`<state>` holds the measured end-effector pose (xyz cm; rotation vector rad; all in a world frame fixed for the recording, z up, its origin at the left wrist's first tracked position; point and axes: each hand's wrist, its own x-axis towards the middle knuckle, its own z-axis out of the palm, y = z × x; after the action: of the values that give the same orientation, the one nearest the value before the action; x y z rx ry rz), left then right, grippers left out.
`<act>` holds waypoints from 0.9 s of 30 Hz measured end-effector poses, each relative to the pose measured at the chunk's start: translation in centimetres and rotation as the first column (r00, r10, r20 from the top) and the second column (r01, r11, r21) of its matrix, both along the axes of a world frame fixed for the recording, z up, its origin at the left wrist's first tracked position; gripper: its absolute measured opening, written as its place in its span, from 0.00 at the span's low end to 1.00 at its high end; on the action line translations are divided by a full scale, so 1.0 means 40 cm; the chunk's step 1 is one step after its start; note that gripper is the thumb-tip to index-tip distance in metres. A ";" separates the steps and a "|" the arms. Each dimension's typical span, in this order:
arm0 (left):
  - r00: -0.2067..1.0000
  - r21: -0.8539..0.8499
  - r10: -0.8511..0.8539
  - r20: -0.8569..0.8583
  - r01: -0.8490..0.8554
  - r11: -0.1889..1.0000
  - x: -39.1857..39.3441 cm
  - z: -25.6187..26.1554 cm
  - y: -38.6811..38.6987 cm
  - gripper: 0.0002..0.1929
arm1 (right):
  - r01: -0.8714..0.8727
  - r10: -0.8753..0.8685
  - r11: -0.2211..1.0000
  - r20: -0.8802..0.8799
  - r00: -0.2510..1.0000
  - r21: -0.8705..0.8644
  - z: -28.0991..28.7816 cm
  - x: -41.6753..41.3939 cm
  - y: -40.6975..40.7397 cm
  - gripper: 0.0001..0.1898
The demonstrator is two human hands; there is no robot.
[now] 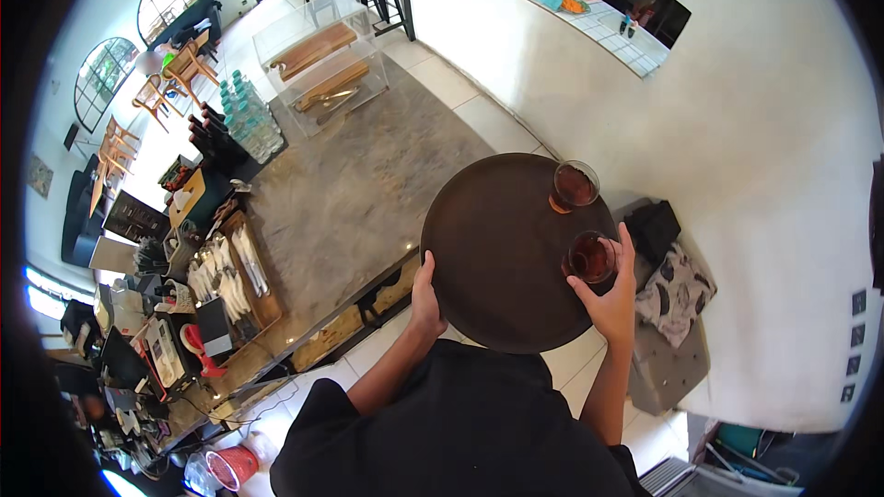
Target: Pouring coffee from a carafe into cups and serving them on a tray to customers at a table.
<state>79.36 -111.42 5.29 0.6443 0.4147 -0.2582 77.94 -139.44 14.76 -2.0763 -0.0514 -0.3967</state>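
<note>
A round dark brown serving tray (pixel 504 255) is held level in front of my body. My left hand (pixel 427 304) grips its left rim, thumb on top and the fingers hidden beneath. Two clear glasses of dark reddish drink stand along the tray's right side. Around the nearer glass (pixel 591 259) my right hand (pixel 608 297) is curled, thumb on one side and fingers on the other; the glass appears to rest on the tray. The farther glass (pixel 574 186) stands close to the rim, untouched by either hand.
Left of me runs a stone-topped counter (pixel 331 200) with a wooden cutlery tray (pixel 259 276), water bottles (pixel 248 117) and a clear acrylic case (pixel 321 55). On the right, a grey padded bench (pixel 659 359) stands by the wall. People appear beyond a wall hatch (pixel 608 31) and at a far table.
</note>
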 end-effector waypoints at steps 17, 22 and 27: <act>0.907 -0.125 0.415 0.066 -0.405 0.906 0.617 -0.075 -0.381 0.34 | -0.458 0.452 0.887 -0.094 0.887 -0.055 0.021 0.926 -0.319 0.55; 0.853 -0.120 0.520 0.049 -0.511 0.851 0.848 -0.048 -0.377 0.32 | -0.513 0.509 0.858 -0.087 0.856 -0.022 0.015 1.209 -0.286 0.55; 0.819 -0.092 0.573 0.030 -0.569 0.817 1.042 -0.061 -0.362 0.33 | -0.583 0.575 0.809 -0.109 0.811 -0.066 0.022 1.467 -0.240 0.55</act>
<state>121.04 -125.88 2.86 0.4203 0.5223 0.3209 136.62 -149.06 15.62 -2.0448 -0.6551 0.0770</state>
